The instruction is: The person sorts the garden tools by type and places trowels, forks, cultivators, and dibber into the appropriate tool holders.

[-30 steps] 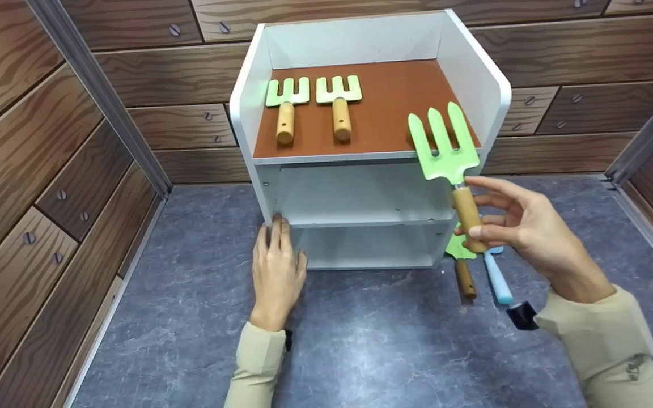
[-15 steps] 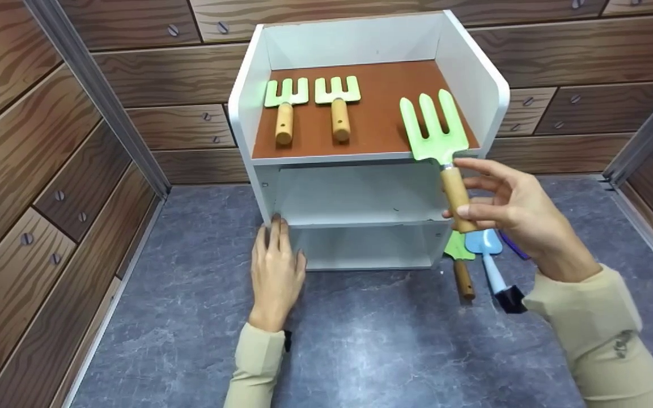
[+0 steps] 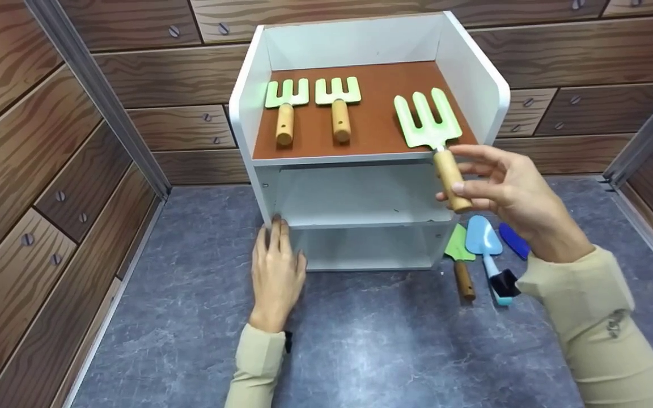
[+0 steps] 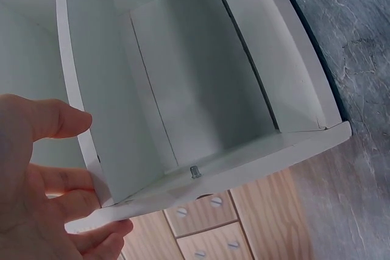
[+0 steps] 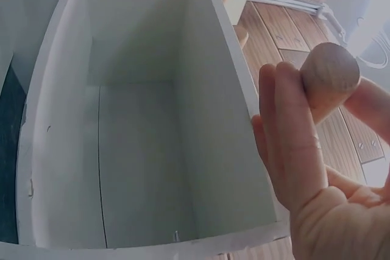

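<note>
My right hand point(image 3: 516, 192) grips a green three-pronged hand fork point(image 3: 429, 122) by its wooden handle, prongs up, over the right front of the brown top shelf point(image 3: 383, 127). In the right wrist view the handle's round butt point(image 5: 332, 74) shows between thumb and fingers. My left hand point(image 3: 276, 275) rests against the left front edge of the small white cabinet point(image 3: 360, 221); in the left wrist view its fingers point(image 4: 73, 199) touch the board edges. Two smaller green forks with wooden handles, one at the left point(image 3: 285, 113) and another beside it point(image 3: 339, 110), lie on the top shelf.
On the floor by the cabinet's right side lie a green trowel point(image 3: 462, 263) with a brown handle, a light blue trowel point(image 3: 484, 238) and a dark blue object point(image 3: 513, 241) partly behind the right wrist. Wood-patterned walls point(image 3: 576, 56) stand behind and at both sides.
My right hand has moved the fork left and farther back, toward the top shelf, uncovering more of the blue things on the floor. My left hand stays in place.
</note>
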The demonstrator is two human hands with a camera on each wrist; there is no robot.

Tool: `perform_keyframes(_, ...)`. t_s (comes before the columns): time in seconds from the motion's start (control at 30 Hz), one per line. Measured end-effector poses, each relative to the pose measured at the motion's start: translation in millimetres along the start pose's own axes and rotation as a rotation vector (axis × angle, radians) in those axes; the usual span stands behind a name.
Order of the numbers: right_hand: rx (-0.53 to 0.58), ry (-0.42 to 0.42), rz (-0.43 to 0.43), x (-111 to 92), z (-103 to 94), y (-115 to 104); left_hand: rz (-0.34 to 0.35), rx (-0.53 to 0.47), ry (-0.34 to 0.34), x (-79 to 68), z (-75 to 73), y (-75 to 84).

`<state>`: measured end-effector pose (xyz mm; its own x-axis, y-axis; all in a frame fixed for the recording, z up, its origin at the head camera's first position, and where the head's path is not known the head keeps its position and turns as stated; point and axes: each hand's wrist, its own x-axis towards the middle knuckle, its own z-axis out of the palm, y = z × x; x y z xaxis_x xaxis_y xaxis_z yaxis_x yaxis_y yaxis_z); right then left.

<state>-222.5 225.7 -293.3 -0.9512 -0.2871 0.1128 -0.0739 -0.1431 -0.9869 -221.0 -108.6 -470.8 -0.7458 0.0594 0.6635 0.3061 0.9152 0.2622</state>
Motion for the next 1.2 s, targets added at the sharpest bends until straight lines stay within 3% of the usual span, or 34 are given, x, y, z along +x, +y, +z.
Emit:
perform_keyframes(0.5, 0.087, 0.013, 0.029, 16, 6.4, -14, 0.014, 0.021, 0.007, -0.5, 1.7, 0.3)
perform_keyframes(0.8, 0.078, 0.011, 0.05, 31, 15.7, -25, 0.007, 0.017, 0.013, -0.1, 2.1, 0.1)
perform_keyframes(1.03, 0.134, 0.051, 0.083, 45, 18.6, -35, 0.004, 0.008, 0.013, -0.8, 2.2, 0.1)
perform_keyframes(1.2, 0.011, 0.099, 0.128, 57, 28.0, -41, 0.004, 0.012, 0.022, 0.0, 2.2, -0.2)
